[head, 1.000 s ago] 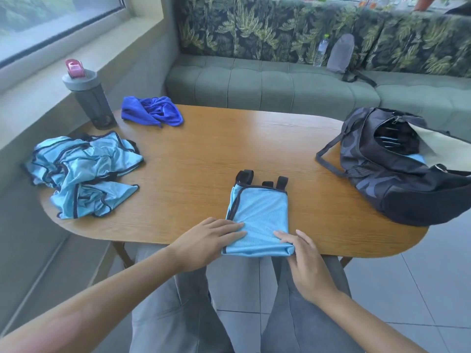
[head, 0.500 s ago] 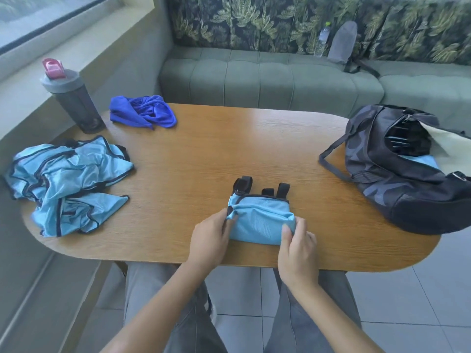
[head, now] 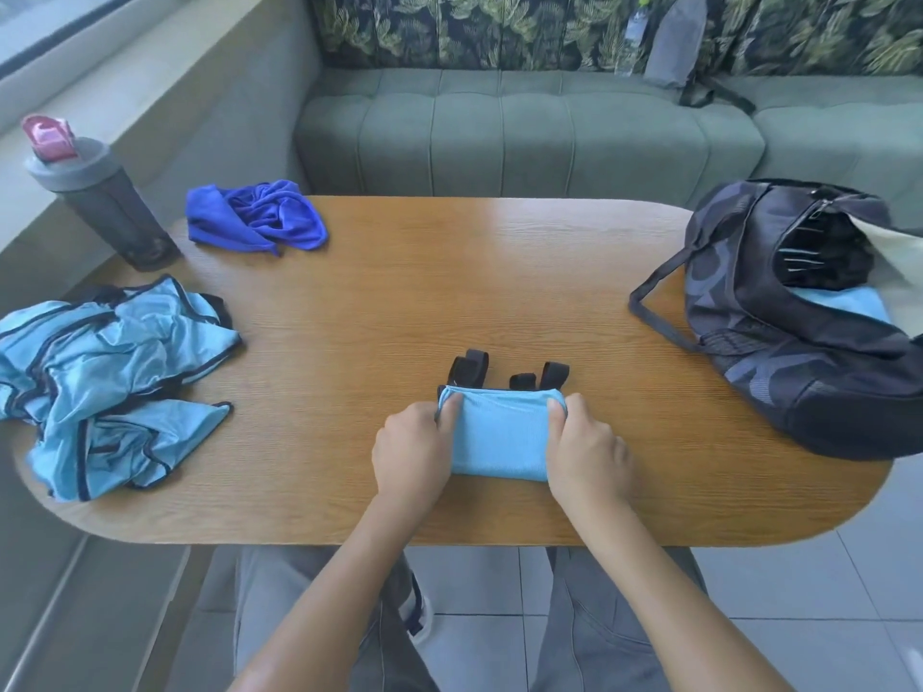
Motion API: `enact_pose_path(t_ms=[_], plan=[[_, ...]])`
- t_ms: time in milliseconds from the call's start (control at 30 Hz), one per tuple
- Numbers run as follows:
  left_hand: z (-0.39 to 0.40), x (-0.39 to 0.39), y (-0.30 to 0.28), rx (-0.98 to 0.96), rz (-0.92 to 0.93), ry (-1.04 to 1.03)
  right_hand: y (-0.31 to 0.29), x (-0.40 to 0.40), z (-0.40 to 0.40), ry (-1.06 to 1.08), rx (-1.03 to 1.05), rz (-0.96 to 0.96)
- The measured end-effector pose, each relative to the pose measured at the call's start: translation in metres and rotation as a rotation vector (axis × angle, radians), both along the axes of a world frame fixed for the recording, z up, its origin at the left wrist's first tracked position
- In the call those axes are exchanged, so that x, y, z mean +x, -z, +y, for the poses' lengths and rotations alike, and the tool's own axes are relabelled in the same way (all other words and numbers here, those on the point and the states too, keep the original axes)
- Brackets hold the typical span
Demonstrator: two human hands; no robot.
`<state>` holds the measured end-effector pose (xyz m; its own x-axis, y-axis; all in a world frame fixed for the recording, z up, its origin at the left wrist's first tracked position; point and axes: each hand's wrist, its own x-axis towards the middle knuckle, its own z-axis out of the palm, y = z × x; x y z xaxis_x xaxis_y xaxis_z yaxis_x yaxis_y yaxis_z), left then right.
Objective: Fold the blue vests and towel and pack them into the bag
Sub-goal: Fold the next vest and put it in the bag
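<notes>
Hands first: left hand (head: pixel 417 444) and right hand (head: pixel 584 449) each gripped a short side of the folded vest (head: pixel 499 432) at lower centre of the desk (head: pixel 449 272), thumbs (head: pixel 452 404) on top, fingers curled round the edges. Its long axis ran left to right, straps pointing away. Open bag (head: pixel 799 322) sat at right of frame, so the right hand was nearer. Crumpled vests (head: pixel 110 382) lay far left, towel (head: pixel 254 217) upper left.
</notes>
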<state>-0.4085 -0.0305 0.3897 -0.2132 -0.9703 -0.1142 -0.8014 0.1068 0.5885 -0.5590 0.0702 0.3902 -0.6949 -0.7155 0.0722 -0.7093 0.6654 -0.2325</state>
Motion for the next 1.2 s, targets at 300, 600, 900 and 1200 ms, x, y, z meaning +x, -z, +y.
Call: enact_pose_path(t_ms=[300,600,900,1200], plan=[[-0.010,-0.002,0.023,-0.773,-0.158,0.412,0.003,-0.012,-0.007,0.020,-0.033,-0.003],[-0.016,-0.011,0.006,-0.734,-0.274,0.986,-0.009,-0.034,-0.010,0.016,0.055,-0.408],[-0.011,-0.024,0.000,-0.686,-0.133,0.772,-0.027,-0.045,-0.011,0.102,-0.213,-0.891],[0.039,-0.007,0.002,-0.469,0.030,0.680,-0.061,-0.029,-0.012,0.087,-0.451,-1.045]])
